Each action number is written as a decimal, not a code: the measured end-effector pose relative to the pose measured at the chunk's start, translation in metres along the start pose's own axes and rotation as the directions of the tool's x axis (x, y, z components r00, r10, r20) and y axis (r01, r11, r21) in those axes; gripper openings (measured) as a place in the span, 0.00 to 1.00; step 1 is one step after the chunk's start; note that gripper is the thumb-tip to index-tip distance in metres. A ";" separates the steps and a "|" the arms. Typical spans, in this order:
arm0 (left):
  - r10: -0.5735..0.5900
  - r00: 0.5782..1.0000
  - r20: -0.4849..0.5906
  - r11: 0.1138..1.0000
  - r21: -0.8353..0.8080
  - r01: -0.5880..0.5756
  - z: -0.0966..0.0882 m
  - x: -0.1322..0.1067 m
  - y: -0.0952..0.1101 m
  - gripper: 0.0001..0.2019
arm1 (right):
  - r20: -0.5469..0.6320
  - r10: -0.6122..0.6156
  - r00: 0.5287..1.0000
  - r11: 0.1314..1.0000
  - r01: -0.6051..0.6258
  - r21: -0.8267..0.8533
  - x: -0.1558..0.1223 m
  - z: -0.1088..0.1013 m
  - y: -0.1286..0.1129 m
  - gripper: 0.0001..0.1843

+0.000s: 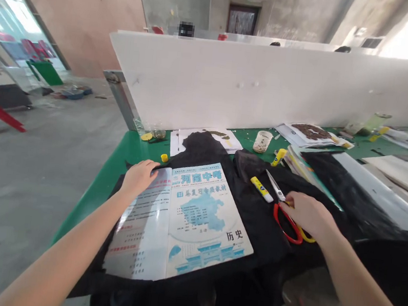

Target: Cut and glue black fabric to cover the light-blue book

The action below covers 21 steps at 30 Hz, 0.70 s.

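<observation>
An open booklet (211, 217) with a blue-printed right page and a glossy left page lies on a spread of black cloth (204, 148). At the booklet's upper left corner, my left hand (141, 178) has its fingers closed on a fold of the black cloth by the cover's edge. My right hand (306, 211) is closed over the middle of a pair of scissors (289, 224) with red and yellow handles; their blades point away and to the left. Just left of the blades lies a yellow-and-white glue stick (261, 189).
A yellow cap (164, 158), a clear cup (262, 141) and another glue stick (279, 157) stand toward the back of the green table (100, 188). Papers and a black sheet (348, 184) lie on the right. Behind rises a white partition (270, 87).
</observation>
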State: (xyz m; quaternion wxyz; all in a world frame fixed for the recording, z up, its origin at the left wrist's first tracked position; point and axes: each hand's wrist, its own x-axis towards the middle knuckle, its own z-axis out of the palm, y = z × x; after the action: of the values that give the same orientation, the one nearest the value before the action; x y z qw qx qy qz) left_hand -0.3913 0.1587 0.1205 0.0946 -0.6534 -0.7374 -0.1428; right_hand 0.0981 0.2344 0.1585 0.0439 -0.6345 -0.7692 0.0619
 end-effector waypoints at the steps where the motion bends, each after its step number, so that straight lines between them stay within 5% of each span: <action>1: -0.006 1.000 -0.016 1.000 -0.023 0.005 0.001 0.001 -0.001 0.16 | 0.063 0.032 0.998 0.996 -0.026 -0.082 -0.001 0.003 0.013 0.18; 5: -0.060 0.998 -0.024 0.982 -0.179 0.054 0.006 0.010 -0.008 0.15 | 0.171 0.075 0.982 0.983 -0.043 -0.180 -0.006 0.024 0.038 0.21; 12: -0.114 0.993 0.034 0.939 -0.323 0.119 0.014 0.027 -0.010 0.14 | 0.094 0.187 0.978 0.972 -0.170 -0.159 -0.002 0.039 0.029 0.27; 18: -0.045 0.999 0.008 0.952 -0.304 0.045 0.017 0.032 -0.004 0.13 | -0.150 0.330 0.932 0.943 -0.333 0.003 -0.028 0.027 0.046 0.26; 21: -0.009 1.000 0.006 0.962 -0.274 0.010 0.019 0.035 -0.005 0.11 | -0.353 0.321 0.879 0.946 -0.280 0.163 -0.033 0.002 0.033 0.20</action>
State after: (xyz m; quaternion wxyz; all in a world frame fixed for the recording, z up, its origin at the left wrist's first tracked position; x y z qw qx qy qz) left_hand -0.4000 0.1969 0.1139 0.0010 -0.6570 -0.7139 -0.2424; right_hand 0.1359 0.2081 0.1523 0.2139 -0.7429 -0.6341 -0.0135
